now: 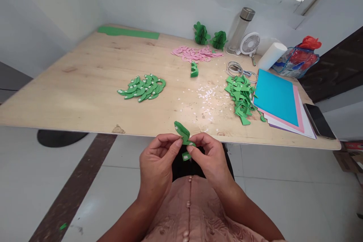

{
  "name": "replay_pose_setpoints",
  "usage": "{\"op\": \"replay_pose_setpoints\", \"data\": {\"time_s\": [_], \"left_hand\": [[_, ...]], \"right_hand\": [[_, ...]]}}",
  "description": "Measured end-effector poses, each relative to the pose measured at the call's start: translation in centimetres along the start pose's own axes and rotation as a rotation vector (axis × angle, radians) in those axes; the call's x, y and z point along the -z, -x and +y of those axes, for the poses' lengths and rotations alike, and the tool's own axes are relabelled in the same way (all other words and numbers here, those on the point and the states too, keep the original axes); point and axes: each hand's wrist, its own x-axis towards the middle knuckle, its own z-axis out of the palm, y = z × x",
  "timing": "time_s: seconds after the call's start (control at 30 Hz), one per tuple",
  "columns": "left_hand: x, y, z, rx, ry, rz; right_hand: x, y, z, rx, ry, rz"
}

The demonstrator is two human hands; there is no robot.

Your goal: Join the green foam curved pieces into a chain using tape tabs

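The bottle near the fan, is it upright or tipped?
Upright: the bottle stands on the table with its metal cap on top.

Small indoor craft workspace, type of building not determinable: beyond the hands' grip on folded green paper, a wooden table bears pink cutouts, with green scraps and coloured sheets to the right.
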Motion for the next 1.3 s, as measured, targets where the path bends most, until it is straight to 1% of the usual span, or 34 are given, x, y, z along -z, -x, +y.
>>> {"op": "replay_pose_setpoints", "data": {"time_s": [0.2,0.37,0.5,0.73,0.93,1.1,1.3], "left_hand": [[0.23,-0.2,-0.12,0.041,0.046,-0.055],[0.54,-0.04,-0.17,0.087,0.054,-0.102],[0.69,0.09,-0.28,0.115,-0.011,-0.138],[0.55,0.0,-0.21,0.077,-0.007,-0.148],[0.43,-0.15,-0.13,0.079,0.01,-0.109],[0.23,-0.42,-0.05,0.067,-0.006,-0.053],[0.17,-0.68,-0.12,0.038,-0.02,-0.03]], "right_hand": [[-0.09,0.0,-0.08,-0.101,-0.181,-0.015],[-0.16,-0.01,0.07,-0.138,-0.323,-0.013],[-0.17,-0.05,0.16,-0.145,-0.361,-0.003],[-0.11,-0.11,0.71,-0.148,-0.414,-0.021],[-0.33,-0.22,0.59,-0.158,-0.437,-0.03],[-0.67,-0.22,0.37,-0.146,-0.392,-0.016],[-0.72,-0.23,0.62,-0.147,-0.371,-0.001]]}}
